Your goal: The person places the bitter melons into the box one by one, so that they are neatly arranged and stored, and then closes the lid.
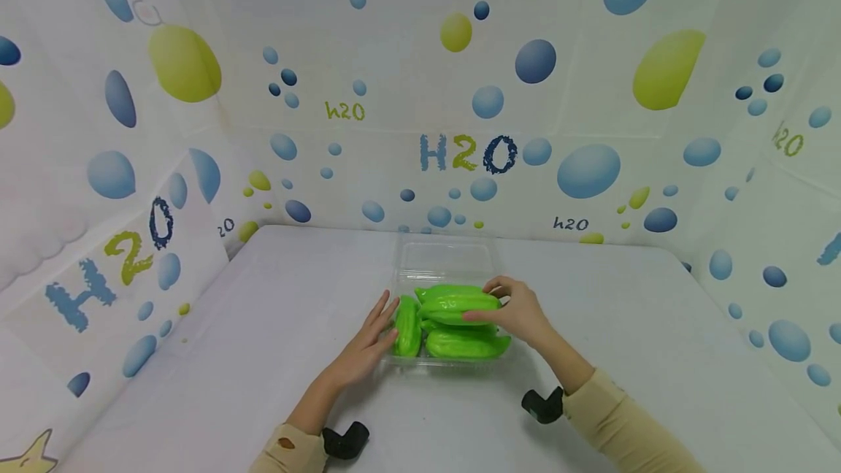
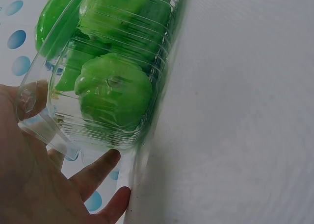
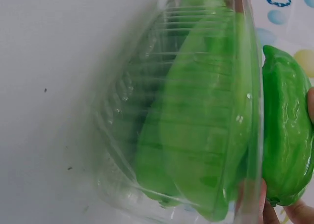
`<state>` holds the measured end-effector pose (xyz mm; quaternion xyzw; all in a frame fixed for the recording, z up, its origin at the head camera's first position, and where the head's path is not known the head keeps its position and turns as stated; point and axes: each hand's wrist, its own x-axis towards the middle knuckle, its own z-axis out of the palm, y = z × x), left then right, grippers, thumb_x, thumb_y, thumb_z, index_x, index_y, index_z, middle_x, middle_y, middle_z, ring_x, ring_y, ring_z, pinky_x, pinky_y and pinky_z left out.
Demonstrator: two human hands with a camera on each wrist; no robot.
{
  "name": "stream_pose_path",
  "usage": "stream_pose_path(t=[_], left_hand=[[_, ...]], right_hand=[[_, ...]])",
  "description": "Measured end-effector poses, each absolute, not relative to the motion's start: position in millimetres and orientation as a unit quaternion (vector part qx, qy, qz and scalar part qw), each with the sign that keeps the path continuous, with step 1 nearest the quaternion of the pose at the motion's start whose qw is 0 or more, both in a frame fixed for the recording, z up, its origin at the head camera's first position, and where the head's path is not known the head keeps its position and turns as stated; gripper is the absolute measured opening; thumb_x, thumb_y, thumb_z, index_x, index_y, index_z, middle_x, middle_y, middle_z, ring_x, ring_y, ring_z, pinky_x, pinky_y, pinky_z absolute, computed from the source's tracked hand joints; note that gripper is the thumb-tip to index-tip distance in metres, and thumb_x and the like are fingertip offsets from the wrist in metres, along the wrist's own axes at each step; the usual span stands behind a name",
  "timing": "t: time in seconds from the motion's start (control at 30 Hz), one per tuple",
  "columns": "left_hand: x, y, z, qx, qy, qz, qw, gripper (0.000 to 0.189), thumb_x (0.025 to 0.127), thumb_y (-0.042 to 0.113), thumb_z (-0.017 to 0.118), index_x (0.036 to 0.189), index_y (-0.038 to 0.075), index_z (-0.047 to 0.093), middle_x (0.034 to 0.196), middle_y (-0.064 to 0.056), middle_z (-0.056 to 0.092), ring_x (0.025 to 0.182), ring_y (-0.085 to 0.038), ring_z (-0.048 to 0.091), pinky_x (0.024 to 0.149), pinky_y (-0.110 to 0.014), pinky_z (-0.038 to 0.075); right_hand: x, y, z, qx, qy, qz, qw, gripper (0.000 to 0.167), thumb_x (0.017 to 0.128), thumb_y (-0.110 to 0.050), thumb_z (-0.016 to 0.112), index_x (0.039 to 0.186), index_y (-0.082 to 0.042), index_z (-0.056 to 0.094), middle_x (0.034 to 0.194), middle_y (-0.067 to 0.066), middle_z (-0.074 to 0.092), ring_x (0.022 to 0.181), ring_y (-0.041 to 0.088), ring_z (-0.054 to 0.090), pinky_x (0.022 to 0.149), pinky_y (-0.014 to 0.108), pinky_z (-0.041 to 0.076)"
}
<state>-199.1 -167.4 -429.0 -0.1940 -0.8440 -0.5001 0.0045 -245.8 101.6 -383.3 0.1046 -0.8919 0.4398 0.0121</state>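
Note:
A clear plastic clamshell box (image 1: 453,362) stands on the table with several glossy green ridged vegetables inside, long with pointed ends. My right hand (image 1: 522,316) pinches one green ridged vegetable (image 1: 453,303) between thumb and fingers at its right end. In the right wrist view this held vegetable (image 3: 286,131) shows above the box's rim. Below it in the box lies another green vegetable (image 1: 463,344), and one more (image 1: 408,327) stands lengthwise along the left side. My left hand (image 1: 364,345), fingers mostly straight, rests against the box's left side.
The box's transparent lid (image 1: 447,258) lies folded back behind it. A white cover spreads over the table (image 1: 296,298). Behind and beside it hang patterned sheets (image 1: 394,57). Black devices are strapped at the left wrist (image 1: 346,441) and the right wrist (image 1: 544,406).

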Motion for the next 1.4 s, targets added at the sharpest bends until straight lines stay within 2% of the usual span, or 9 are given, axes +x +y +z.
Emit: stream_pose_path(t=[0.2,0.43,0.6,1.03,1.23,1.4], left_hand=[[-209.7,-171.2,-446.2,-0.201,-0.847,-0.492,0.010,0.053,0.098,0.022,0.041,0.146,0.009,0.021,0.153,-0.008,0.001,0.136,-0.033,0.015,0.104,-0.058,0.014],[-209.1,-171.3,-445.7,-0.202,-0.841,-0.502,0.009,0.053,0.098,0.020,0.042,0.146,0.009,0.021,0.153,-0.010,0.001,0.129,-0.038,0.031,0.102,-0.059,0.019],[-209.3,-170.3,-445.2,-0.200,-0.845,-0.496,0.012,0.053,0.098,0.018,0.041,0.146,0.007,0.021,0.153,-0.011,0.000,0.128,-0.038,0.032,0.102,-0.059,0.020],[-209.3,-168.6,-443.3,-0.201,-0.846,-0.493,0.008,0.053,0.098,0.016,0.041,0.146,0.007,0.020,0.153,-0.011,0.000,0.131,-0.037,0.028,0.103,-0.058,0.017],[-211.0,-165.6,-443.2,-0.194,-0.843,-0.501,0.006,0.052,0.098,0.012,0.041,0.145,0.004,0.021,0.152,-0.012,0.000,0.130,-0.040,0.026,0.103,-0.059,0.016],[-212.2,-166.7,-441.1,-0.195,-0.853,-0.485,0.000,0.053,0.099,0.018,0.041,0.146,0.006,0.019,0.153,-0.010,-0.001,0.131,-0.038,0.027,0.103,-0.058,0.019]], right_hand=[[-241.4,98.3,-390.3,0.111,-0.895,0.431,0.043,0.052,0.059,-0.041,0.084,0.093,-0.010,0.060,0.102,0.009,0.058,0.082,0.022,0.054,0.065,0.031,0.047],[-234.7,91.8,-393.2,0.124,-0.903,0.402,0.087,0.052,0.058,-0.039,0.086,0.091,-0.009,0.060,0.095,0.006,0.059,0.081,0.019,0.053,0.067,0.032,0.046],[-230.7,87.1,-393.2,0.137,-0.909,0.378,0.109,0.053,0.058,-0.040,0.085,0.092,-0.008,0.059,0.092,0.005,0.058,0.081,0.020,0.052,0.066,0.034,0.045],[-229.2,89.7,-393.2,0.123,-0.928,0.330,0.118,0.057,0.058,-0.052,0.081,0.092,-0.011,0.060,0.091,0.003,0.059,0.080,0.018,0.053,0.063,0.032,0.044],[-228.6,92.3,-390.4,0.120,-0.934,0.316,0.116,0.059,0.058,-0.054,0.080,0.093,-0.012,0.060,0.092,0.003,0.060,0.078,0.017,0.054,0.061,0.031,0.044],[-230.5,97.5,-389.5,0.116,-0.937,0.315,0.101,0.064,0.057,-0.061,0.077,0.098,-0.014,0.062,0.092,0.002,0.061,0.077,0.017,0.055,0.059,0.029,0.044]])
